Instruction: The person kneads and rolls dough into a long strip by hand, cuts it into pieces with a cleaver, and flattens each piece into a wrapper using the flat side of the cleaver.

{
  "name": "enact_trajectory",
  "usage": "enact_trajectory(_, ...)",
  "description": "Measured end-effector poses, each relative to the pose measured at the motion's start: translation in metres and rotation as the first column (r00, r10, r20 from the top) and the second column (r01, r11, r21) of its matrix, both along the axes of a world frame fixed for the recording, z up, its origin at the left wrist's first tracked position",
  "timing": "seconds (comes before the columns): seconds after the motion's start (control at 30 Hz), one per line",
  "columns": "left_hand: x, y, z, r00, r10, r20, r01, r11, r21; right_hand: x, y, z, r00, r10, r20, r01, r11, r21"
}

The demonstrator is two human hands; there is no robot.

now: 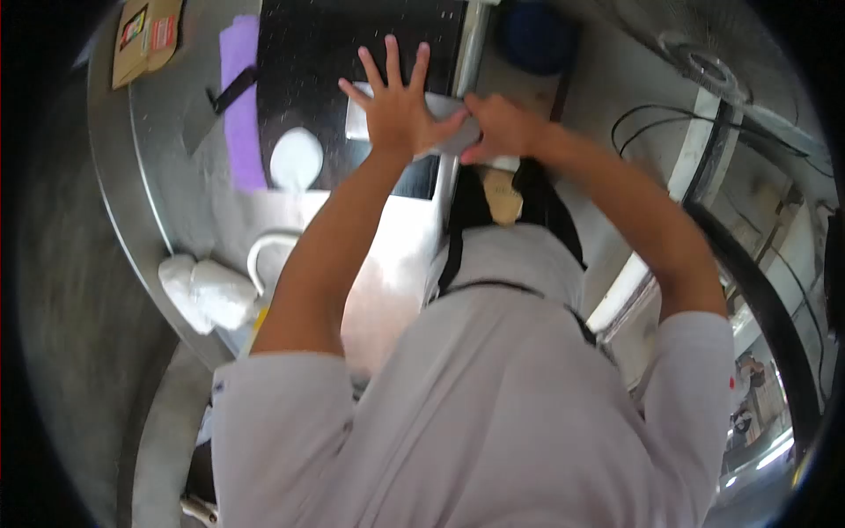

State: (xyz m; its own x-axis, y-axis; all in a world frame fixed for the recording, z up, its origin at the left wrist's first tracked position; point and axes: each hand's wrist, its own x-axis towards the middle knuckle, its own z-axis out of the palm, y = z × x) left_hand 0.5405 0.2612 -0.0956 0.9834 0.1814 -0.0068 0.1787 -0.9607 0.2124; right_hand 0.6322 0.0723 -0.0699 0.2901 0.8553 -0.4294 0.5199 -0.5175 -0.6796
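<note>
My left hand [398, 110] has its fingers spread wide and stretched out. Its palm and thumb lie over a flat silver-grey piece [456, 136], whose pale far end shows left of the wrist. I cannot make out exactly what this piece is. At the piece's near end, my right hand [502, 130] is closed around it, thumb on top. Both hands are above the edge of the metal counter, beside a black board [308, 62]. A white round item [297, 158] lies left of my left hand, at the board's lower edge.
A folded purple cloth [239, 114] lies along the board, a black strap-like item [233, 91] across it. White plastic bags [207, 290] and a curved white handle [264, 251] are nearer me. A cardboard box [145, 40], blue container [539, 37], fan [709, 70] and cables [660, 107] surround the area.
</note>
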Motion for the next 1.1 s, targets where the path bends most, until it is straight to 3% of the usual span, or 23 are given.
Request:
enact_trajectory(0.1,0.023,0.007,0.000,0.999,0.023,0.048,-0.022,1.000,-0.010,0.029,0.007,-0.009,0.999,-0.004,0.044,0.006,0.999,-0.036)
enact_trajectory(0.17,0.031,0.013,-0.005,0.983,0.106,0.149,-0.109,0.994,0.015,0.055,0.012,-0.026,0.961,0.075,0.265,-0.155,0.942,0.298)
enact_trajectory(0.2,0.035,0.016,0.001,0.974,0.153,0.168,-0.149,0.988,-0.033,0.069,0.024,-0.006,0.945,0.135,0.297,-0.199,0.959,0.200)
enact_trajectory(0.23,0.046,0.004,0.043,0.960,0.271,-0.078,-0.266,0.962,0.061,0.074,0.036,0.011,0.926,0.197,0.321,-0.239,0.966,0.096)
enact_trajectory(0.3,0.048,0.005,0.046,0.953,0.291,-0.081,-0.290,0.957,0.024,0.064,0.033,0.009,0.942,0.198,0.272,-0.238,0.964,0.119)
enact_trajectory(0.37,0.035,0.005,0.036,0.986,0.162,-0.046,-0.161,0.987,0.020,0.054,0.023,0.000,0.961,0.200,0.193,-0.231,0.961,0.155)
enact_trajectory(0.43,0.013,0.005,-0.005,0.989,0.015,0.146,-0.009,0.999,-0.038,0.033,0.007,0.004,0.994,0.105,0.043,-0.105,0.994,0.006)
enact_trajectory(0.53,0.037,0.008,-0.007,0.995,0.037,0.089,-0.037,0.999,-0.006,0.047,0.010,0.004,0.983,0.113,0.147,-0.102,0.991,-0.081)
enact_trajectory(0.57,0.038,0.007,-0.002,0.995,0.054,0.082,-0.056,0.998,0.024,0.055,0.016,0.004,0.985,0.104,0.137,-0.095,0.993,-0.070)
enact_trajectory(0.63,0.058,-0.003,0.042,0.974,0.208,-0.086,-0.195,0.971,0.141,0.080,0.023,0.004,0.937,0.177,0.302,-0.241,0.952,0.191)
enact_trajectory(0.7,0.064,0.004,0.047,0.966,0.222,-0.133,-0.209,0.972,0.103,0.089,0.038,0.003,0.942,0.195,0.274,-0.221,0.973,0.067)
enact_trajectory(0.77,0.056,0.010,0.034,0.982,0.164,-0.098,-0.154,0.983,0.105,0.078,0.032,0.006,0.938,0.191,0.291,-0.215,0.975,0.055)
enact_trajectory(0.83,0.040,0.006,0.037,0.977,0.079,-0.198,-0.064,0.995,0.082,0.055,0.022,0.022,0.978,0.183,0.101,-0.186,0.983,0.016)
enact_trajectory(0.9,0.048,-0.012,0.045,0.951,0.123,-0.284,-0.092,0.988,0.121,0.057,0.014,-0.005,0.978,0.152,0.142,-0.151,0.988,-0.015)
enact_trajectory(0.97,0.059,-0.007,0.039,0.959,0.136,-0.249,-0.110,0.987,0.116,0.071,0.014,0.001,0.969,0.189,0.161,-0.186,0.982,-0.036)
enact_trajectory(1.0,0.064,-0.004,0.034,0.975,0.166,-0.146,-0.148,0.981,0.129,0.083,0.011,-0.008,0.974,0.150,0.169,-0.188,0.952,0.241)
enact_trajectory(1.03,0.064,-0.002,0.031,0.982,0.179,-0.060,-0.169,0.975,0.142,0.091,0.019,-0.005,0.920,0.166,0.354,-0.280,0.912,0.300)
enact_trajectory(1.1,0.072,0.006,0.037,0.980,0.191,-0.056,-0.183,0.975,0.123,0.107,0.037,-0.013,0.867,0.141,0.477,-0.254,0.950,0.181)
